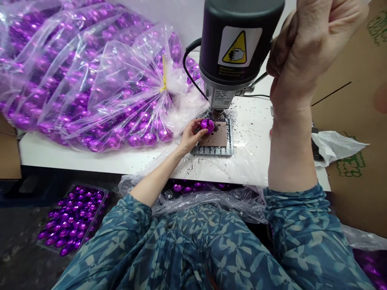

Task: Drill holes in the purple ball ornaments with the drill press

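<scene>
My left hand point(191, 136) pinches a shiny purple faceted ball point(207, 125) between thumb and fingers. The ball is over a brown board point(218, 136) on the metal base point(214, 151) of a bench drill press. Above it hangs the dark motor housing point(238, 40) with a yellow warning sticker, its lower end close to the ball. My right hand point(305, 44) is raised beside the housing with its fingers curled; what it grips is hidden behind them. Dark shavings lie scattered around the base.
A large clear bag point(90, 80) of purple balls, tied with yellow, covers the table's left side. A tray point(104, 197) of purple balls sits low at the left. Cardboard point(356, 121) stands at the right, near crumpled white paper point(335, 147). Plastic sheeting point(211, 203) hangs at the table's front edge.
</scene>
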`<state>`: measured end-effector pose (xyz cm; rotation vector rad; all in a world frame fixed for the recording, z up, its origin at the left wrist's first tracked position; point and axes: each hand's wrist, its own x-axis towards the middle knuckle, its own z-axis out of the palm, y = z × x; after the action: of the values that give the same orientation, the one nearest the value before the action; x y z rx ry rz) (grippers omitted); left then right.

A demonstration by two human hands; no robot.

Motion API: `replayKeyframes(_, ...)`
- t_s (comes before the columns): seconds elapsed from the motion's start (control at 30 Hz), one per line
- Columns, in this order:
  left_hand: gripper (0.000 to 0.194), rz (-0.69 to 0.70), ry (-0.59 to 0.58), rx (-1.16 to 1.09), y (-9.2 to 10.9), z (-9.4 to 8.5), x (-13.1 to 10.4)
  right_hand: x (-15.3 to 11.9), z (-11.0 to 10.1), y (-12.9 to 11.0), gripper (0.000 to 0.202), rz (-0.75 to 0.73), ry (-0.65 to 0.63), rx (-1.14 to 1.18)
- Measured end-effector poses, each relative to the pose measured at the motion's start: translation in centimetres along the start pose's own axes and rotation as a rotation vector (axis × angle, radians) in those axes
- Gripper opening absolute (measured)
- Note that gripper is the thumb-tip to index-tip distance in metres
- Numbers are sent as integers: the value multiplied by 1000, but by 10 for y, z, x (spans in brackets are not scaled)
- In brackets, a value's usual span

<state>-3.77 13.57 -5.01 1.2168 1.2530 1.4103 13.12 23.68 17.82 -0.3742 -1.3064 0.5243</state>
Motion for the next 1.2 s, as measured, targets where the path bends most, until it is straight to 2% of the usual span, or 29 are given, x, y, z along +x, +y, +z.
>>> replayKeyframes(0.2,48,15,28,101,1,5,0,-1,-2,0,72,11,-33,44)
replayKeyframes(0.37,54,90,44,205,-12,6,1,-1,-3,-7,65,56,-37,45)
replayKeyframes(0.53,65,166,-14,346,-24,4,3,-2,-2,-23,56,156,-79,29)
replayKeyframes(0.63,62,241,-65,397,-24,7,3,-2,0,-28,55,180,-68,38)
replayKeyframes(0.8,64,241,-173,250,-23,14,4,-4,2,-30,56,188,-71,63)
replayKeyframes(0.9,67,229,-208,211,-23,14,5,-2,1,-26,61,168,-91,77)
replayKeyframes(1.03,65,221,-193,234,-22,13,5,-1,0,-17,63,111,-75,116)
replayKeyframes(1.2,63,234,-186,238,-21,13,4,-29,-11,-12,57,-157,-54,132)
